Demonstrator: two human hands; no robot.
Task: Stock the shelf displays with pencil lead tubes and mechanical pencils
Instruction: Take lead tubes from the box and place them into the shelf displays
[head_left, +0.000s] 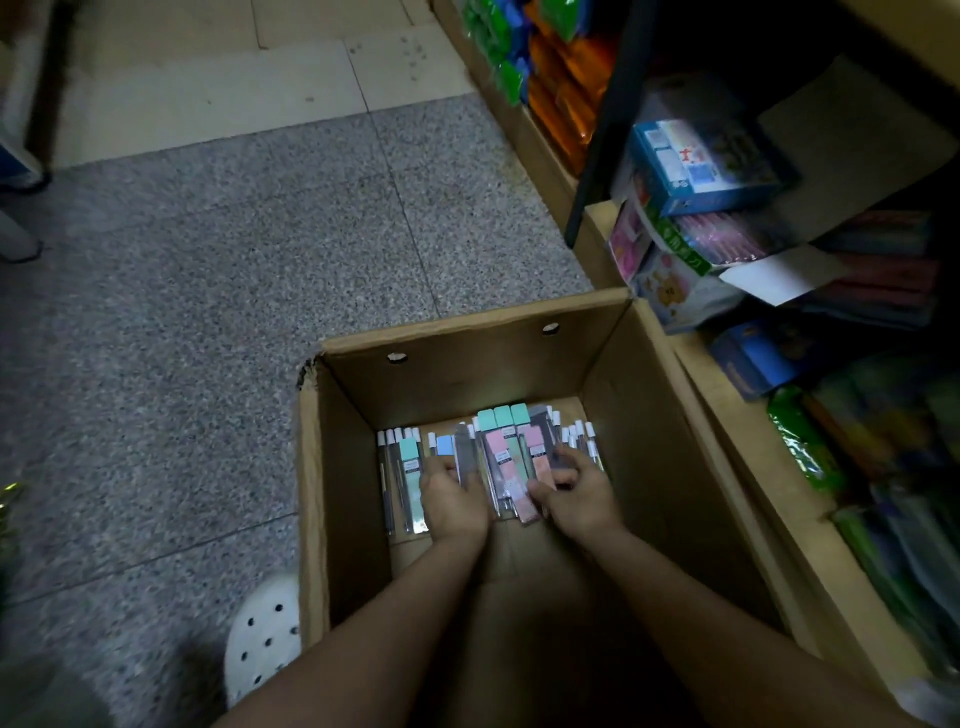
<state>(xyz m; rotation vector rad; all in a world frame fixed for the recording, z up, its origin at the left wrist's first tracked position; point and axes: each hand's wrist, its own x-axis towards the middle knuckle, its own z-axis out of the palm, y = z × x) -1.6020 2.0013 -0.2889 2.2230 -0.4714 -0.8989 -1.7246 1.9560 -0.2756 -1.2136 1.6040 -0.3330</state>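
Note:
An open cardboard box (467, 338) stands on the floor below me. On its bottom lie several pencil lead tubes (498, 447) with mint, pink and blue labels, and slim mechanical pencils (389, 467) with white caps. Both my hands reach down into the box. My left hand (453, 501) lies on the packs at the left of the pile, fingers curled around some of them. My right hand (576, 491) grips a bundle of pink and grey packs at the right of the pile. The packs under both hands are partly hidden.
A low wooden shelf (727, 415) runs along the right, holding boxed goods (696, 171) and wrapped green packs (805, 447). Orange and green packets (550, 78) fill the far shelf. Grey speckled floor (208, 286) spreads to the left. A white perforated shoe (265, 639) is beside the box.

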